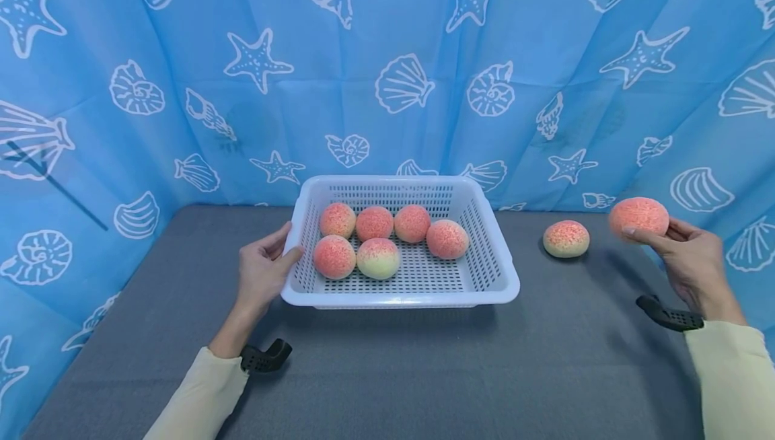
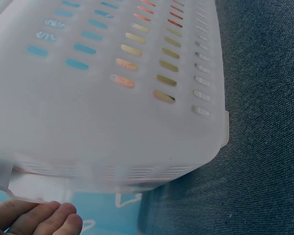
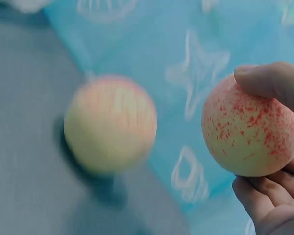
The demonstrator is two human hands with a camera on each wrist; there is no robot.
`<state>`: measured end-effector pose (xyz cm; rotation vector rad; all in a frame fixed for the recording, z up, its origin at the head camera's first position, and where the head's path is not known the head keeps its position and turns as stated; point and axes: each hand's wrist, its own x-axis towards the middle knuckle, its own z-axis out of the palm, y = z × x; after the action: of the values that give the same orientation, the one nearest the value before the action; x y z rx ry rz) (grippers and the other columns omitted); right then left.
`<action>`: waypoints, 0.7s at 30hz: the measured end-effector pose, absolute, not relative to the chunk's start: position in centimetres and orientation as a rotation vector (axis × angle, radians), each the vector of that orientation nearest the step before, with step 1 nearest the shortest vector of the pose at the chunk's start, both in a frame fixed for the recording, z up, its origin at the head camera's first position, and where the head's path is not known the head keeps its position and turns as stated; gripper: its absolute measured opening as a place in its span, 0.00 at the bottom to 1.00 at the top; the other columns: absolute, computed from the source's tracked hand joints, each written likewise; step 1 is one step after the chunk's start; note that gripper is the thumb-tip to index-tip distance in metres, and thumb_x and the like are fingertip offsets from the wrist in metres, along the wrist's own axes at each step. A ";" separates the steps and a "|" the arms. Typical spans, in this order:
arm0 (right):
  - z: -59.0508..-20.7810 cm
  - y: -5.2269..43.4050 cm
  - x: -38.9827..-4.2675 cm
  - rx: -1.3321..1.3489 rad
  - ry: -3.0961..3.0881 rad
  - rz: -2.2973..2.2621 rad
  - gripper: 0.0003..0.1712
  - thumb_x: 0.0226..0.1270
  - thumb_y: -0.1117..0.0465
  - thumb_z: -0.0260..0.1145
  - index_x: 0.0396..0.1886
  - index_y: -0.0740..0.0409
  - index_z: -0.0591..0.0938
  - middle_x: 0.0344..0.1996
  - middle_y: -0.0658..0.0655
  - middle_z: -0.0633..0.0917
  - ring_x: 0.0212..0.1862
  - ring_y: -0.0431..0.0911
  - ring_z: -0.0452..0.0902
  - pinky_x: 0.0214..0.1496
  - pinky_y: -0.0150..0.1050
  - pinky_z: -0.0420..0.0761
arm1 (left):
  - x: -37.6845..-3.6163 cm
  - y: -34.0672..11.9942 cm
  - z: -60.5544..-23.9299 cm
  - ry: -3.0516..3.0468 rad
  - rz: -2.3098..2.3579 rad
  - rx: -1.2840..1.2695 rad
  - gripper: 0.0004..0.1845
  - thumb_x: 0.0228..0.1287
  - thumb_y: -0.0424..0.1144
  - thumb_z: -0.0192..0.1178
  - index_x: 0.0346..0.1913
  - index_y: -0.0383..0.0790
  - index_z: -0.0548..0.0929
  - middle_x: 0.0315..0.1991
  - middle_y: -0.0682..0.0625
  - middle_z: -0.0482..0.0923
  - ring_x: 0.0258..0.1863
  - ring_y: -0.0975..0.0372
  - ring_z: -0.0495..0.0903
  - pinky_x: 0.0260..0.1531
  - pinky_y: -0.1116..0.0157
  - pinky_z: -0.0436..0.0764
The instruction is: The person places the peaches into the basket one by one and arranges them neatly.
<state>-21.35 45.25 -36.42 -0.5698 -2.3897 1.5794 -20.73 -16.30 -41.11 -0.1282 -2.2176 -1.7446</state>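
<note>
A white plastic basket (image 1: 492,272), rectangular with rounded corners and walls pierced by rows of small slots, is set on a grey, finely woven table surface (image 1: 424,373) near the middle of the scene. Its left rim is gripped by the left hand (image 1: 263,270), the thumb being laid over the edge and the fingers curled against the outer wall; in the left wrist view the smooth, translucent wall of the basket (image 2: 112,98) is seen close up, with pink and yellow colour showing through the slots and fingertips (image 2: 54,218) at the lower rim. Six round, peach-like fruits (image 1: 378,258) are held in the basket, four in a far row and two nearer, their skins matte and speckled red over pale yellow-green. To the right, a seventh peach (image 1: 638,216) is held above the table by the right hand (image 1: 690,262), being pinched between the thumb on top and the curled fingers beneath; in the right wrist view the held peach (image 3: 250,132) is shown with a fine red-flecked skin under the thumb (image 3: 272,81). An eighth peach (image 1: 566,238) is left lying on the table between the basket and the right hand, apart from both, and is seen blurred in the right wrist view (image 3: 110,122). The scene is backed by a creased blue curtain (image 1: 387,56) printed with white shells and starfish.
</note>
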 end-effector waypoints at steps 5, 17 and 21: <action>-34.7 41.3 -20.4 -0.297 -2.168 1.797 0.51 0.60 0.63 0.77 0.79 0.63 0.60 0.49 0.39 0.81 0.51 0.30 0.76 0.56 0.19 0.76 | -20.7 -16.3 -41.1 -2.218 -1.740 -0.125 0.27 0.67 0.27 0.65 0.68 0.31 0.74 0.62 0.34 0.78 0.58 0.46 0.81 0.46 0.60 0.85; -33.6 29.4 -20.1 0.219 -2.333 1.712 0.46 0.59 0.67 0.78 0.75 0.66 0.67 0.57 0.53 0.79 0.51 0.35 0.81 0.50 0.23 0.81 | -20.7 -16.4 -41.1 -2.217 -1.736 -0.142 0.27 0.67 0.28 0.65 0.68 0.31 0.74 0.62 0.34 0.78 0.58 0.46 0.81 0.47 0.58 0.84; -33.9 25.7 -20.6 0.332 -2.429 1.744 0.46 0.58 0.67 0.78 0.74 0.67 0.67 0.61 0.63 0.78 0.52 0.36 0.82 0.52 0.29 0.83 | -20.8 -16.4 -41.1 -2.215 -1.735 -0.150 0.27 0.67 0.27 0.65 0.68 0.30 0.74 0.62 0.34 0.77 0.59 0.45 0.80 0.47 0.58 0.83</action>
<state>-20.60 25.74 -33.88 0.3319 -2.4292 1.7442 -20.78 -16.38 -41.14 -0.1499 -2.2153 -1.7354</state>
